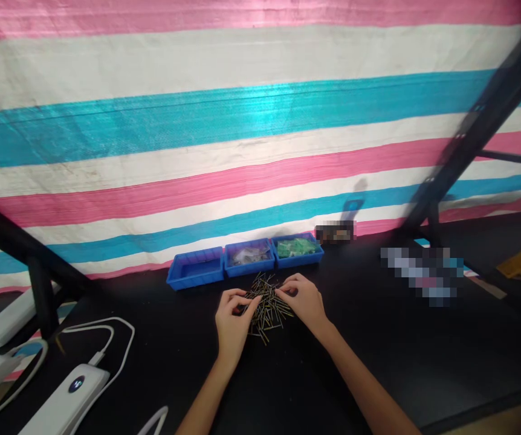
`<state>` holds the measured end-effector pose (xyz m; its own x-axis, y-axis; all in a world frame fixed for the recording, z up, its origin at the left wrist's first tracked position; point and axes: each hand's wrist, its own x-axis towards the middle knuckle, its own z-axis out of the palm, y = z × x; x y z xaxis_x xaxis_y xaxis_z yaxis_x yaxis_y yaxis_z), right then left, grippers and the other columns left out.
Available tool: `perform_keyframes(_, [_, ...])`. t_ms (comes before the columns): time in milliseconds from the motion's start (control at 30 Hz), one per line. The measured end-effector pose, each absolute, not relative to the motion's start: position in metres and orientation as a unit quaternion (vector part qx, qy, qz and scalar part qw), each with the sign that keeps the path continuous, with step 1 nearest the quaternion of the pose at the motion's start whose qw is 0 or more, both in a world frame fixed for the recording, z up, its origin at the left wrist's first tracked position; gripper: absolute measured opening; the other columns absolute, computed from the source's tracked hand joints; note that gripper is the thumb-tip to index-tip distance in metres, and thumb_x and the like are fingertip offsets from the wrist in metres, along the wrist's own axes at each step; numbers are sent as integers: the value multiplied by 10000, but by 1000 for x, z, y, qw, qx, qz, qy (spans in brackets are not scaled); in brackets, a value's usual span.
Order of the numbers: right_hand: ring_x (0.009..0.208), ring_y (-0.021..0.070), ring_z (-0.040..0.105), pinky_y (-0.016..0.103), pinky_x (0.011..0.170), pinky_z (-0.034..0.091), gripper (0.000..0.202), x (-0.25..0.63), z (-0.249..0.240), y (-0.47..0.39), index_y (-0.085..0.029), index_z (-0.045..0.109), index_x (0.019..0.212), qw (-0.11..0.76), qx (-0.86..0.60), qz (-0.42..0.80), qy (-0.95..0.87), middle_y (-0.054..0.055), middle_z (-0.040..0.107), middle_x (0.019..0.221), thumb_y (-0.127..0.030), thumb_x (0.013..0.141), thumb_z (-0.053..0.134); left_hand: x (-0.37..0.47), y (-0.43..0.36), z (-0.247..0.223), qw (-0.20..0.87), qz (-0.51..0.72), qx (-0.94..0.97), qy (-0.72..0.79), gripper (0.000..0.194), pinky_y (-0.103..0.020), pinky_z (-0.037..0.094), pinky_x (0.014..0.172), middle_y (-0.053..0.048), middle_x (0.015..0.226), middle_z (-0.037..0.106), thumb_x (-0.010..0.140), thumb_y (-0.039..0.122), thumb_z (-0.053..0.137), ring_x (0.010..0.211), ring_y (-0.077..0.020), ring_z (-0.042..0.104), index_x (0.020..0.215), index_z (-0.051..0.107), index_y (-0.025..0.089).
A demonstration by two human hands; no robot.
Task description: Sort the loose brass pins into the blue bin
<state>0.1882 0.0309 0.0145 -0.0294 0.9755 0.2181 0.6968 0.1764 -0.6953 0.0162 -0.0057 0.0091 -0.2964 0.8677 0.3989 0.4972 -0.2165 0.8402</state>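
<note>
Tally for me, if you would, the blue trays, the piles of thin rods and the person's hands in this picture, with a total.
Blue trays: 3
Pile of thin rods, too tangled to count singly: 1
Left hand and right hand: 2
Total: 6

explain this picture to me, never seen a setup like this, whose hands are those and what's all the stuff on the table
There is no robot here: the bare left hand and right hand belong to a person wearing a camera on their head, looking forward and down. This single view comes from there.

On the black table, both hands are at a loose pile of thin metallic rods, one on each side; whether either grips a rod is too small to tell. Behind the pile stand three blue trays; the right one holds something green. At the left lies a white device with a cable.
</note>
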Motion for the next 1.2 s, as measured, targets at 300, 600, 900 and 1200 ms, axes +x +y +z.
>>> perform_keyframes(300, [667, 105, 561, 232, 549, 353, 215, 191, 14, 34, -233, 673, 727, 329, -607, 201, -695, -6, 611, 881, -330, 812, 501, 19, -8, 13, 225, 537, 589, 560, 176, -253, 414, 583, -50, 896, 568, 736, 352, 624, 758, -160, 552, 679, 683, 196])
perform_keyframes(600, [810, 150, 565, 235, 603, 392, 233, 190, 5, 33, -234, 649, 949, 281, -615, 206, -707, 33, 591, 985, -347, 757, 579, 18, -6, 10, 226, 535, 594, 557, 185, -241, 435, 582, -45, 891, 574, 766, 350, 588, 753, -154, 560, 813, 701, 212])
perform_keyframes(900, [664, 141, 589, 227, 539, 349, 194, 190, 2, 33, -255, 680, 873, 256, -619, 253, -698, -8, 674, 755, -363, 722, 622, 22, -8, 3, 242, 522, 599, 558, 243, -243, 407, 576, -36, 845, 557, 748, 347, 609, 652, -120, 520, 583, 634, 170])
perform_keyframes(1200, [614, 125, 563, 234, 578, 405, 198, 191, 9, 36, -225, 681, 865, 371, -583, 287, -664, 1, 665, 727, -348, 722, 620, 27, -11, 7, 261, 511, 626, 528, 185, -244, 411, 606, -39, 826, 567, 776, 314, 581, 741, -150, 551, 676, 660, 180])
